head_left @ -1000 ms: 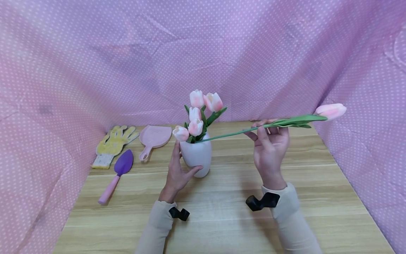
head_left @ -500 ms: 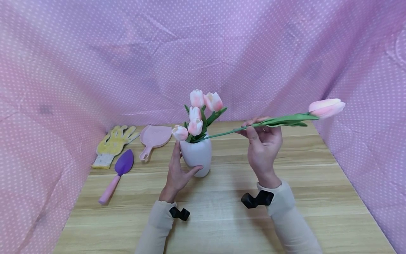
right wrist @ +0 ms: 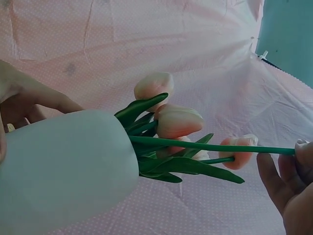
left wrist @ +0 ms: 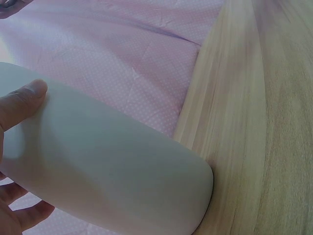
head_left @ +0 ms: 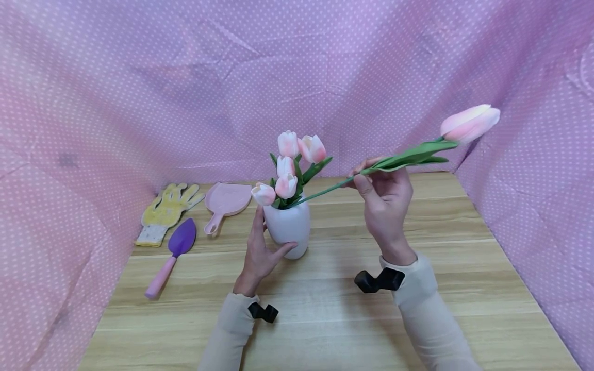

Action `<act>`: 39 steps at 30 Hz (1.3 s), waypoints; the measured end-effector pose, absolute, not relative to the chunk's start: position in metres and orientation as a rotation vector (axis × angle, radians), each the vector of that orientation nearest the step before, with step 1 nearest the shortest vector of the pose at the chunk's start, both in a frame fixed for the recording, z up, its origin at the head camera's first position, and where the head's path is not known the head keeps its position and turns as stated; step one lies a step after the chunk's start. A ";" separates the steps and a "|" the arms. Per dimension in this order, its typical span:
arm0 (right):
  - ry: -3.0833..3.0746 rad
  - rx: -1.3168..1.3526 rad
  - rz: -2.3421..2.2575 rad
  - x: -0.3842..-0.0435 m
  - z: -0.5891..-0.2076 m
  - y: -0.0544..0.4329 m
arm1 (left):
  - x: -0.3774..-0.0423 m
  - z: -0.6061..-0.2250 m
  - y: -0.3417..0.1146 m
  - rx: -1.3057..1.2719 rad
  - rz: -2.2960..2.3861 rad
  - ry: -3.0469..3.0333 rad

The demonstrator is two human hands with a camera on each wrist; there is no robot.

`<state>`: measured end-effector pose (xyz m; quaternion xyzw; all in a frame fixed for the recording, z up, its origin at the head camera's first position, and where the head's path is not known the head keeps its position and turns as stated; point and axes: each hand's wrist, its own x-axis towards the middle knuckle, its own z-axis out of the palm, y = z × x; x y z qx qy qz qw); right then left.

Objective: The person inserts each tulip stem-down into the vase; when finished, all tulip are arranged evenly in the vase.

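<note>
A white vase [head_left: 290, 229] stands on the wooden table with several pink-and-white tulips [head_left: 286, 185] in it. My left hand [head_left: 261, 256] grips the vase from its left side, thumb across the front; in the left wrist view the thumb [left wrist: 24, 102] lies on the vase's smooth wall. My right hand [head_left: 387, 203] pinches one more tulip [head_left: 471, 123] by its green stem, just below the leaves. That tulip slants, bloom up to the right, and its stem [right wrist: 210, 147] runs down to the vase mouth. The stem's lower end is hidden at the rim among the leaves.
Left of the vase lie a pink dustpan-shaped scoop [head_left: 227, 201], a yellow-and-white glove [head_left: 167, 214] and a purple trowel [head_left: 182, 237] with a pink handle. Pink dotted cloth [head_left: 297, 77] hangs behind and beside the table [head_left: 315, 319].
My right hand has moved a little left and up, tilting the tulip so its bloom is higher and its stem steeper at the vase mouth. The left hand and vase have stayed put.
</note>
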<state>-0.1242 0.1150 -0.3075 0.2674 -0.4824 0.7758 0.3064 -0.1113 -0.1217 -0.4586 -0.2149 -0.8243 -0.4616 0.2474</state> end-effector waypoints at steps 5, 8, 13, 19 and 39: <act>-1.354 0.706 1.967 -0.126 -0.299 0.113 | -0.112 -0.459 -0.122 -0.591 -1.252 -2.247; -1.392 0.733 1.968 -0.127 -0.296 0.109 | -0.111 -0.458 -0.122 -0.592 -1.253 -2.244; -1.446 0.755 1.970 -0.129 -0.298 0.104 | -0.111 -0.458 -0.123 -0.588 -1.255 -2.240; -1.492 0.774 1.942 -0.130 -0.302 0.101 | -0.111 -0.460 -0.123 -0.591 -1.231 -2.237; -1.141 0.793 1.855 -0.116 -0.315 0.093 | -0.110 -0.460 -0.122 -0.575 -1.232 -2.262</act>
